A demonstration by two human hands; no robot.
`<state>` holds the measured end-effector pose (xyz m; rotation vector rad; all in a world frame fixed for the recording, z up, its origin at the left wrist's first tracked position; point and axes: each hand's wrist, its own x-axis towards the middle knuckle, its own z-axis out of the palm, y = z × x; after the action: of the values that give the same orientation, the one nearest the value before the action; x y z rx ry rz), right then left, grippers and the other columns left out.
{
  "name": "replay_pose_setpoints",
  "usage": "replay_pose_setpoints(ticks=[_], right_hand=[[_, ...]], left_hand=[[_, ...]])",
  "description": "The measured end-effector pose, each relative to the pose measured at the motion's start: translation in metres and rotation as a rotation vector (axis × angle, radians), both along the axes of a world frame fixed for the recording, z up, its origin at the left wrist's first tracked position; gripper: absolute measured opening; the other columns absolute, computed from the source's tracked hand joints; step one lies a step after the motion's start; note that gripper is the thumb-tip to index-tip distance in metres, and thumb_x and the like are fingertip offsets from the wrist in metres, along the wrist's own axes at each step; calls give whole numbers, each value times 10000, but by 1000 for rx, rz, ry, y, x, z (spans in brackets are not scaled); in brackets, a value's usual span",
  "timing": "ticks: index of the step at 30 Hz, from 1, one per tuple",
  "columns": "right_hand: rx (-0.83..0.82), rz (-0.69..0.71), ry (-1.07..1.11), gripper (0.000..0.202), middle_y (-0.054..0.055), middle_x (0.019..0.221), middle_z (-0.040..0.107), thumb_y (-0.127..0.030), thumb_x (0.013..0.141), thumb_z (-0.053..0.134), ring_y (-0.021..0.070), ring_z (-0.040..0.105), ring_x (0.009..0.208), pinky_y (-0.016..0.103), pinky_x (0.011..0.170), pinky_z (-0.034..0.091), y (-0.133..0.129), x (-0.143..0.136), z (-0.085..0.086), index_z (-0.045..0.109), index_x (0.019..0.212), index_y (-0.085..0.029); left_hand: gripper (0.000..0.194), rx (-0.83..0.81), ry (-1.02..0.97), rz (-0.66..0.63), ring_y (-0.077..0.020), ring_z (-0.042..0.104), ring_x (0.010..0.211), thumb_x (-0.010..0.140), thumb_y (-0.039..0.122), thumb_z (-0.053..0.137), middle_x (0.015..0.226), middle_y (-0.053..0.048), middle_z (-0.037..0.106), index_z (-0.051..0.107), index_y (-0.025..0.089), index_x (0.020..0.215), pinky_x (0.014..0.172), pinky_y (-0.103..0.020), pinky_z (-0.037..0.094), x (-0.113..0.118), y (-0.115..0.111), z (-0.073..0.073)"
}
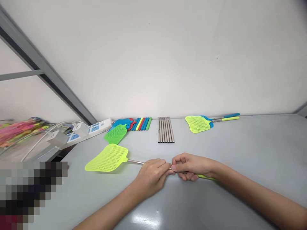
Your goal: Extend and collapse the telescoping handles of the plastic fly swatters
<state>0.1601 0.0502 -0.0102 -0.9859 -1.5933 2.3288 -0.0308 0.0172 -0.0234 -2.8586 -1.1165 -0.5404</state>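
Note:
A yellow-green fly swatter (107, 158) is held level just above the grey table, its perforated head out to the left. My left hand (153, 175) is closed around its metal rod. Close beside it, my right hand (189, 167) pinches the rod between thumb and fingers. The yellow-green handle (205, 176) shows under my right wrist; the rest of it is hidden by the hand.
Behind my hands lie a row of metal tubes (166, 130), several coloured handles (142, 124), and loose green (116, 134) and blue swatter heads. Two whole swatters (198, 124) lie at the back right. A power strip (96, 127) with plugged-in chargers borders the left edge.

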Motion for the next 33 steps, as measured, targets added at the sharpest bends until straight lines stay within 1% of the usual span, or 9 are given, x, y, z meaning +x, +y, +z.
replay_pose_setpoints(ticks=[4, 7, 12, 18, 21, 26, 30, 33], right_hand=[[19, 18, -4, 252, -52, 491, 496, -401, 738, 535, 23, 293, 340, 157, 322, 173, -1, 0, 0, 466, 693, -163], [61, 35, -21, 252, -45, 504, 501, -396, 756, 503, 27, 320, 350, 153, 320, 193, -1, -1, -1, 460, 677, -161], [132, 0, -93, 240, -46, 503, 480, -368, 773, 465, 28, 343, 352, 141, 318, 221, -3, -5, -1, 442, 649, -163], [117, -18, -86, 220, -45, 510, 468, -355, 759, 478, 28, 347, 365, 134, 317, 208, -3, -6, 0, 450, 654, -163], [111, -15, -76, 212, -43, 519, 469, -351, 759, 481, 30, 350, 374, 133, 318, 204, -3, -5, 0, 452, 661, -166], [106, -14, -69, 208, -44, 520, 461, -350, 767, 473, 32, 339, 380, 133, 319, 193, -4, -4, -2, 449, 663, -171], [96, -27, -73, 211, -41, 525, 463, -357, 766, 474, 34, 341, 385, 133, 322, 203, -4, -3, -2, 440, 667, -174], [98, -31, -86, 210, -37, 533, 472, -357, 761, 480, 34, 348, 388, 131, 327, 216, -4, -3, -2, 439, 671, -172]], left_hand=[[232, 20, 3, 10, -97, 438, 516, 846, 274, 389, 585, 13, 504, 502, 169, 674, 478, -220, 291, 1, -1, 1], [268, 21, -2, 30, -87, 440, 484, 839, 319, 407, 550, 26, 501, 482, 168, 630, 460, -214, 270, 1, -1, 1], [343, -4, -6, 59, -78, 442, 449, 827, 394, 415, 503, 38, 496, 453, 165, 574, 454, -206, 259, 1, 3, 1], [387, 70, 24, 68, -84, 441, 431, 814, 446, 414, 483, 38, 494, 444, 164, 552, 448, -217, 247, -1, 6, 0], [388, 73, 36, 76, -88, 446, 431, 811, 451, 413, 478, 36, 494, 445, 165, 552, 445, -222, 238, -1, 6, 0], [385, 33, 76, 85, -93, 447, 438, 815, 452, 404, 481, 34, 498, 440, 166, 559, 445, -226, 227, -2, 8, 0], [364, -5, 112, 50, -99, 460, 483, 842, 432, 360, 530, 30, 515, 447, 170, 605, 476, -225, 266, -5, 10, 1], [331, -59, 121, 23, -99, 458, 512, 869, 370, 322, 569, 25, 518, 447, 172, 634, 506, -220, 298, -6, 10, 3]])
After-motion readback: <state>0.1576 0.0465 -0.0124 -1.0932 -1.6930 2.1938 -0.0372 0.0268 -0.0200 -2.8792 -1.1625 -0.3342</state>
